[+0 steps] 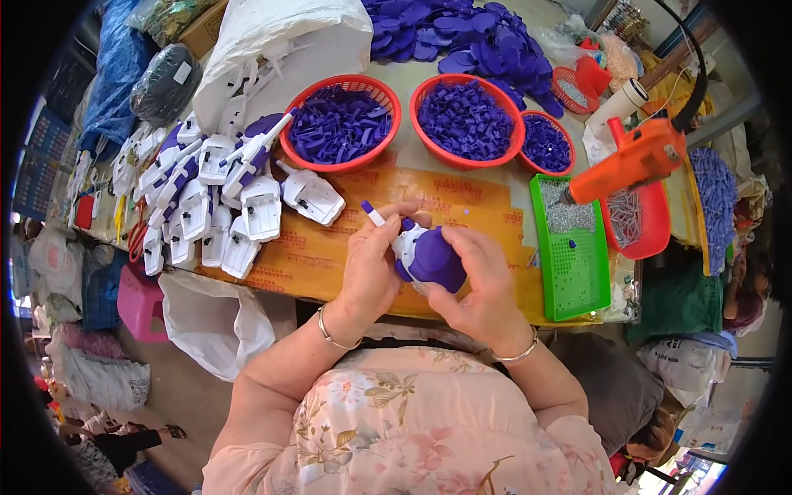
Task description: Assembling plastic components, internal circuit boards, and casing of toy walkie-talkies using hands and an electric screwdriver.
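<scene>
Over the table's (318, 264) near edge there, the left hand (369, 262) pinches the left side of a purple-and-white plastic part (436, 260), while the right hand (488, 285) curves loosely, gripping its purple right side between thumb and fingers.

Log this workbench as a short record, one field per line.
Left hand: the left hand grips the purple-and-white part from its left side
Right hand: the right hand holds the same part from its right side
Left of the hands: pile of white parts, some with purple pieces
Beyond the hands: three red baskets of small purple pieces
Right of the hands: green tray with small silver bits toward its far end
Tool: orange power tool with a black cable
</scene>
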`<state>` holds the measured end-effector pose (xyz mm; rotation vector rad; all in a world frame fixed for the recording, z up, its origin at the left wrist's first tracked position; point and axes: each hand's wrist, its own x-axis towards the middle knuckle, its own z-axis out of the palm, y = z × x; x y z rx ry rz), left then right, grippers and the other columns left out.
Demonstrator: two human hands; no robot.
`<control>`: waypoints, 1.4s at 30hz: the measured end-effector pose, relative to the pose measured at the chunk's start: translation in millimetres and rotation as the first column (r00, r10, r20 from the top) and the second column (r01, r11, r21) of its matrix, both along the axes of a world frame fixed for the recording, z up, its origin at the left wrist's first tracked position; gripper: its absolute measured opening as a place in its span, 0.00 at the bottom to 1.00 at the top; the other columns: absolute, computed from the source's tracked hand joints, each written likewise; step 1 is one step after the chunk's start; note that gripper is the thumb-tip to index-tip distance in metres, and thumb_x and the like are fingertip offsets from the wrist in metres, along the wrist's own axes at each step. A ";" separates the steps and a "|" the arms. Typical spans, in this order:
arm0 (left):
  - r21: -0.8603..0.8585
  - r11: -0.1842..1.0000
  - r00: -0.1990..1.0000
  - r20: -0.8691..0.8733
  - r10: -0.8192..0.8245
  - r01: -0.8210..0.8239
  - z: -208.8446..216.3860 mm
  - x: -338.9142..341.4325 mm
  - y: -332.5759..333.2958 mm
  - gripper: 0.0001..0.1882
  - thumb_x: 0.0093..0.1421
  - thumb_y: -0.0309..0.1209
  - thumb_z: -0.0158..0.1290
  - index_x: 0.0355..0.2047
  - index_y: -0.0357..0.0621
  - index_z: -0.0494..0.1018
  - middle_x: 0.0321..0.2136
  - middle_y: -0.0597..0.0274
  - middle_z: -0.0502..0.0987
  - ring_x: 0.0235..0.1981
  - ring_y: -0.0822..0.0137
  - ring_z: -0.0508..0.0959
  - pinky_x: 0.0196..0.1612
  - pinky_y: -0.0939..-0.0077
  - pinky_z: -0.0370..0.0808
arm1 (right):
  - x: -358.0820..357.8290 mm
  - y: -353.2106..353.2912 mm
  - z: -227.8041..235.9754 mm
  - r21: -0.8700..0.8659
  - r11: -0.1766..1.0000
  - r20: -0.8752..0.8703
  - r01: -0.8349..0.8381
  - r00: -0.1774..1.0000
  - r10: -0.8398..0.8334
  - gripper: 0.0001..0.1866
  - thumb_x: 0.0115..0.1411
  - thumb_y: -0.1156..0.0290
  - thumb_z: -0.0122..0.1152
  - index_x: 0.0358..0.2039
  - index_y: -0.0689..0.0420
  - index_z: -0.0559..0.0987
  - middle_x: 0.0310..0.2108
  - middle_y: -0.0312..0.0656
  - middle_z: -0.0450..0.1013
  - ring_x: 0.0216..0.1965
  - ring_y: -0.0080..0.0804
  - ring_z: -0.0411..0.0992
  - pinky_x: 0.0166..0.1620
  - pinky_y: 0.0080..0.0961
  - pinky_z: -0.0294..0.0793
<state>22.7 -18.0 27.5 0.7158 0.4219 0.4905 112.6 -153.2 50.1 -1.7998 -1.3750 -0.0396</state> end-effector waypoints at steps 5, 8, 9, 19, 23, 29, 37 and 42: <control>0.011 0.999 0.998 0.051 0.035 -0.035 -4.2 2.2 -0.7 0.14 0.64 0.29 0.39 0.45 0.35 0.70 0.39 0.55 0.75 0.40 0.69 0.73 0.47 0.75 0.71 | -2.5 -1.0 -4.9 -0.052 0.998 0.064 0.037 0.997 -0.033 0.31 0.45 0.65 0.67 0.50 0.62 0.70 0.44 0.48 0.70 0.44 0.45 0.69 0.46 0.38 0.64; 0.048 0.999 0.998 0.061 0.017 -0.020 -2.9 1.5 -0.6 0.14 0.64 0.29 0.39 0.45 0.35 0.70 0.39 0.55 0.75 0.40 0.69 0.73 0.47 0.75 0.70 | -3.3 0.3 -5.6 -0.068 0.997 0.055 0.042 0.998 -0.038 0.31 0.45 0.65 0.68 0.50 0.62 0.70 0.43 0.48 0.70 0.44 0.44 0.69 0.45 0.37 0.64; 0.048 0.999 0.998 0.059 0.017 -0.020 -3.0 1.2 0.0 0.14 0.64 0.29 0.39 0.45 0.35 0.70 0.39 0.55 0.75 0.40 0.69 0.73 0.47 0.75 0.70 | -3.8 1.0 -5.6 -0.081 0.996 0.051 0.031 0.998 -0.027 0.31 0.45 0.65 0.68 0.50 0.62 0.70 0.43 0.47 0.70 0.44 0.43 0.69 0.45 0.37 0.64; 0.175 0.982 0.997 -0.029 -0.068 0.072 1.6 -2.4 -1.6 0.26 0.49 0.18 0.57 0.51 0.38 0.67 0.42 0.58 0.74 0.42 0.68 0.74 0.47 0.74 0.74 | -3.7 12.1 -5.9 0.075 0.997 0.144 0.029 0.989 -0.040 0.35 0.44 0.69 0.70 0.53 0.61 0.67 0.47 0.48 0.67 0.46 0.45 0.67 0.48 0.38 0.65; 0.056 0.989 0.984 0.113 -0.140 0.134 8.5 -12.6 7.2 0.27 0.47 0.17 0.57 0.50 0.37 0.66 0.47 0.48 0.73 0.48 0.56 0.74 0.52 0.64 0.73 | -4.9 5.9 -8.1 0.170 0.983 -0.426 0.071 0.905 0.008 0.29 0.48 0.70 0.69 0.49 0.63 0.69 0.44 0.46 0.69 0.42 0.35 0.68 0.43 0.26 0.69; 0.142 0.978 0.952 0.241 -0.186 0.155 -6.0 -26.8 10.7 0.29 0.42 0.19 0.61 0.48 0.41 0.69 0.47 0.47 0.73 0.50 0.52 0.73 0.54 0.57 0.70 | -9.2 -2.2 -5.1 0.172 0.982 -0.664 -0.079 0.727 0.175 0.15 0.51 0.74 0.66 0.39 0.63 0.75 0.31 0.36 0.70 0.30 0.19 0.66 0.34 0.16 0.65; 0.360 0.928 0.909 0.349 -0.227 0.093 12.2 -39.7 7.8 0.27 0.39 0.22 0.64 0.43 0.43 0.71 0.42 0.47 0.77 0.48 0.49 0.75 0.56 0.49 0.67 | -15.1 -8.6 7.3 0.350 0.914 -0.504 -0.206 0.781 0.369 0.18 0.51 0.71 0.66 0.41 0.64 0.75 0.36 0.44 0.73 0.37 0.35 0.71 0.41 0.25 0.68; 0.666 0.746 0.957 0.236 -0.167 -0.034 19.7 -30.3 15.7 0.23 0.41 0.19 0.63 0.40 0.43 0.74 0.39 0.51 0.78 0.50 0.47 0.73 0.58 0.45 0.64 | -1.9 -3.7 18.6 0.315 0.936 -0.324 -0.155 0.910 0.260 0.24 0.50 0.63 0.69 0.44 0.63 0.74 0.40 0.45 0.72 0.44 0.40 0.69 0.46 0.32 0.67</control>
